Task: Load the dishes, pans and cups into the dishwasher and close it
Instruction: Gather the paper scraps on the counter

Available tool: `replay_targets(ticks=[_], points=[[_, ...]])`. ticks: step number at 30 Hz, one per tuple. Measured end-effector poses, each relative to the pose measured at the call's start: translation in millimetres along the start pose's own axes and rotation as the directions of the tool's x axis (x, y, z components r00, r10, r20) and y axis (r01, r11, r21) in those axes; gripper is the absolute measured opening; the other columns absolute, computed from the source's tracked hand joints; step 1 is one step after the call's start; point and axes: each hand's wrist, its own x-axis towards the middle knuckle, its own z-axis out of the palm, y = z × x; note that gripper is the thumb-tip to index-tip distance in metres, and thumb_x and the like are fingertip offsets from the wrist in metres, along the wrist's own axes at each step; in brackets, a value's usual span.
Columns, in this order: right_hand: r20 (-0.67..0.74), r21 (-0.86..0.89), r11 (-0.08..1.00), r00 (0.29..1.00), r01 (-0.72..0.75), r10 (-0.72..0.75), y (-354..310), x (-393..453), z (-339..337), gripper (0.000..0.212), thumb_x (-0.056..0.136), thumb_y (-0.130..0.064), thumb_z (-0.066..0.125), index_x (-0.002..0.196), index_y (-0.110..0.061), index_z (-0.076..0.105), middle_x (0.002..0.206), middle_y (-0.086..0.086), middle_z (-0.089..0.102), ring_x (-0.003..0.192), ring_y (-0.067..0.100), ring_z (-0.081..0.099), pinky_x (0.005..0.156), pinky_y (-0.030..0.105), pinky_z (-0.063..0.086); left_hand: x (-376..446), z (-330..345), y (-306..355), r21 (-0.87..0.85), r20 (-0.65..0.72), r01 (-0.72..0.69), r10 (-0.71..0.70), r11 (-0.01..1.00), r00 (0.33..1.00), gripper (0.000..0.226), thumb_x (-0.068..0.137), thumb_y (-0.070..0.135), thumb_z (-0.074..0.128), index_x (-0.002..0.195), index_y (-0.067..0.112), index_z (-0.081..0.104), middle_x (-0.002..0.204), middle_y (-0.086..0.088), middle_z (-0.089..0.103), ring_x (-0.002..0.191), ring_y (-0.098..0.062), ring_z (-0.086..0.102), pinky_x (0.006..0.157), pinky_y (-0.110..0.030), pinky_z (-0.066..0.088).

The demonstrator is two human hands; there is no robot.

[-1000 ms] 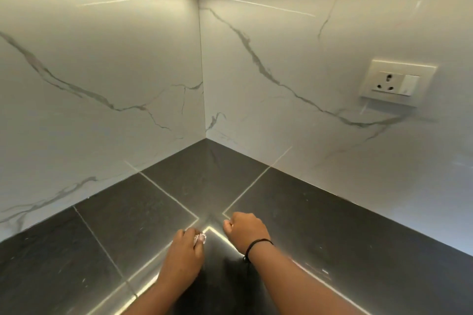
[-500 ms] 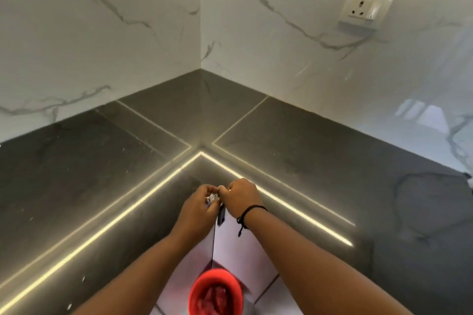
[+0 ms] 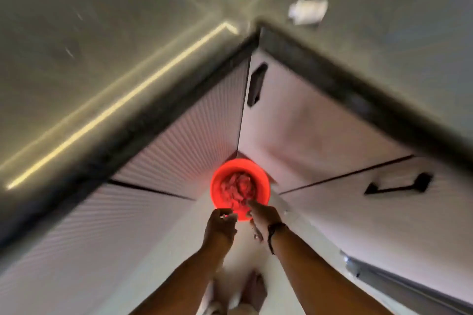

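No dishes, pans, cups or dishwasher racks show in this blurred downward view. A red round bin (image 3: 217,181) stands on the floor in the corner under the counter, with crumpled pinkish stuff inside. My left hand (image 3: 220,225) hovers at the bin's near rim, fingers curled, with a small pale bit at the fingertips; blur hides what it is. My right hand (image 3: 261,218), with a black band on the wrist, is beside it, its fingers stretched out over the bin's rim and holding nothing.
The dark L-shaped counter top (image 3: 102,33) wraps the corner, its thick edge (image 3: 332,79) overhanging white cabinet fronts (image 3: 320,135) with dark handles (image 3: 256,84). A metallic edge (image 3: 384,281) shows at the lower right. Bare feet (image 3: 253,289) stand on the pale floor.
The view has tipped down from the marble walls to the floor. Both hands have dropped from the counter's inner corner to the red bin and have come apart.
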Motion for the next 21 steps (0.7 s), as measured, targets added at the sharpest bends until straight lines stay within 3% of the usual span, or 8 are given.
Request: replay_targets(ticks=[3, 6, 9, 10, 13, 15, 18, 21], points=[[-0.04, 0.268, 0.956, 0.99, -0.117, 0.132, 40.1, 63.7, 13.2, 0.036, 0.095, -0.032, 0.052, 0.066, -0.01, 0.052, 0.052, 0.005, 0.04, 0.025, 0.011, 0.03, 0.04, 0.017, 0.023, 56.6, 15.4, -31.9, -0.042, 0.04, 0.114, -0.112, 0.993, 0.993, 0.023, 0.093, 0.004, 0.055, 0.073, 0.013, 0.048, 0.061, -0.009, 0.044, 0.031, 0.0, 0.046, 0.033, -0.014, 0.03], [-0.044, 0.385, 0.916, 0.989, -0.117, 0.144, 42.0, 115.7, 22.9, 0.036, 0.097, -0.031, 0.046, 0.067, -0.01, 0.048, 0.054, 0.006, 0.035, 0.031, 0.013, 0.032, 0.037, 0.012, 0.022, 109.2, 25.8, -38.9, -0.16, 0.032, 0.157, -0.154, 0.975, 0.988, 0.027, 0.093, 0.002, 0.054, 0.072, 0.017, 0.048, 0.063, -0.005, 0.047, 0.036, 0.0, 0.048, 0.042, -0.014, 0.038], [-0.012, 0.5, 0.863, 0.996, -0.07, 0.087, 21.2, 155.8, 28.2, 0.037, 0.095, -0.047, 0.044, 0.082, -0.014, 0.054, 0.074, 0.009, 0.05, 0.055, 0.017, 0.044, 0.059, 0.025, 0.046, 142.2, 33.7, -23.8, -0.207, 0.087, 0.173, -0.157, 0.963, 0.984, 0.015, 0.095, 0.014, 0.051, 0.082, 0.018, 0.053, 0.075, 0.001, 0.053, 0.059, -0.008, 0.052, 0.055, -0.021, 0.044], [-0.024, 0.497, 0.867, 0.997, -0.047, 0.068, 14.4, 167.4, 27.3, 0.042, 0.093, -0.055, 0.044, 0.095, -0.015, 0.059, 0.087, 0.008, 0.057, 0.064, 0.019, 0.051, 0.073, 0.033, 0.051, 149.6, 34.4, -18.2, -0.233, 0.073, 0.175, -0.163, 0.957, 0.984, 0.006, 0.095, 0.022, 0.053, 0.09, 0.018, 0.055, 0.081, 0.001, 0.055, 0.067, -0.011, 0.053, 0.06, -0.023, 0.046], [-0.193, 0.389, 0.919, 0.981, 0.072, 0.005, 8.6, 189.9, 12.5, 0.082, 0.075, -0.074, 0.045, 0.131, -0.015, 0.052, 0.124, 0.006, 0.059, 0.107, 0.023, 0.058, 0.092, 0.043, 0.048, 151.9, 27.7, -14.9, -0.174, -0.073, 0.19, -0.205, 0.966, 0.976, 0.047, 0.09, 0.042, 0.057, 0.125, 0.013, 0.05, 0.113, -0.006, 0.058, 0.099, -0.024, 0.056, 0.093, -0.037, 0.048], [-0.278, 0.227, 0.967, 0.959, 0.114, -0.047, 6.9, 176.6, -1.0, 0.096, 0.061, -0.071, 0.049, 0.132, -0.008, 0.05, 0.125, 0.013, 0.059, 0.111, 0.026, 0.057, 0.097, 0.04, 0.046, 131.6, 17.6, -10.5, -0.042, -0.126, 0.161, -0.165, 0.986, 0.978, 0.06, 0.09, 0.042, 0.058, 0.136, 0.006, 0.043, 0.129, -0.019, 0.055, 0.115, -0.031, 0.054, 0.1, -0.039, 0.044], [-0.303, 0.053, 0.968, 0.927, 0.247, -0.22, 4.7, 113.0, -20.3, 0.041, 0.072, -0.045, 0.062, 0.089, -0.008, 0.061, 0.079, 0.004, 0.057, 0.08, 0.017, 0.05, 0.073, 0.027, 0.039, 79.9, 10.3, 3.8, 0.037, -0.098, 0.092, -0.088, 0.995, 0.991, 0.05, 0.091, 0.029, 0.06, 0.132, 0.002, 0.05, 0.131, -0.02, 0.056, 0.118, -0.03, 0.054, 0.095, -0.034, 0.043], [-0.297, -0.053, 0.892, 0.845, 0.45, -0.444, -16.1, 18.2, -34.1, 0.034, 0.072, -0.045, 0.066, 0.09, -0.017, 0.058, 0.085, 0.0, 0.061, 0.084, 0.015, 0.055, 0.075, 0.029, 0.043, 5.2, 7.9, 48.9, 0.1, 0.027, -0.125, 0.123, 0.987, 0.992, 0.04, 0.091, 0.025, 0.061, 0.128, 0.011, 0.054, 0.128, -0.009, 0.058, 0.118, -0.022, 0.053, 0.094, -0.026, 0.039]])
